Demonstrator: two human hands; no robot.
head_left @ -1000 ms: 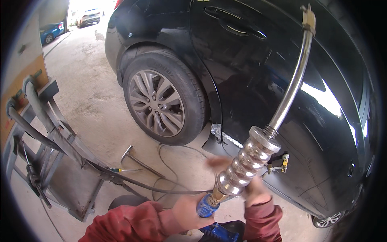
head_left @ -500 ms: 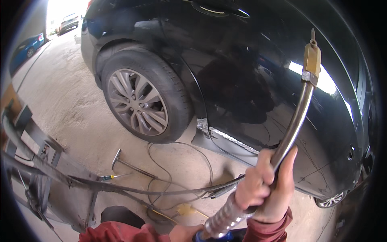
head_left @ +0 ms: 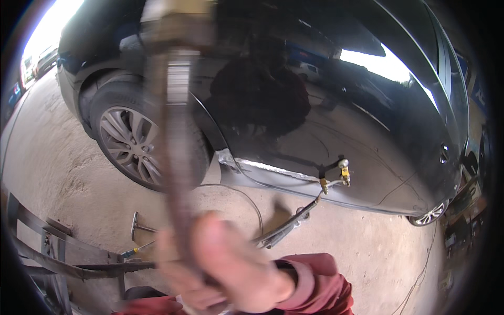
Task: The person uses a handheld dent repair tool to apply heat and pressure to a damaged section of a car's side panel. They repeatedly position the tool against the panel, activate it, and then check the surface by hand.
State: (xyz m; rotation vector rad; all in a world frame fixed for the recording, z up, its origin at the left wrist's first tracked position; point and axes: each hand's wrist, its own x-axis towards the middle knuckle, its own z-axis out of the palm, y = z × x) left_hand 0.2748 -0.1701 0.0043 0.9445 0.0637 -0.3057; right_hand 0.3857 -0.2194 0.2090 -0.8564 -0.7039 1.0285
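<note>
Compared with half a second ago, the blurred slide hammer has swung left, its rod rising above the right hand, which wraps around it; the left hand is hidden, its state untellable. Concrete floor spreads rightward of the right hand, a black car beyond.

My view blurs close in.
I see the metal rod smeared, its far end cut off, and the right hand around it blurred; the rod hides part of the wheel at left, and the left sleeve is cut off on the near side.
</note>
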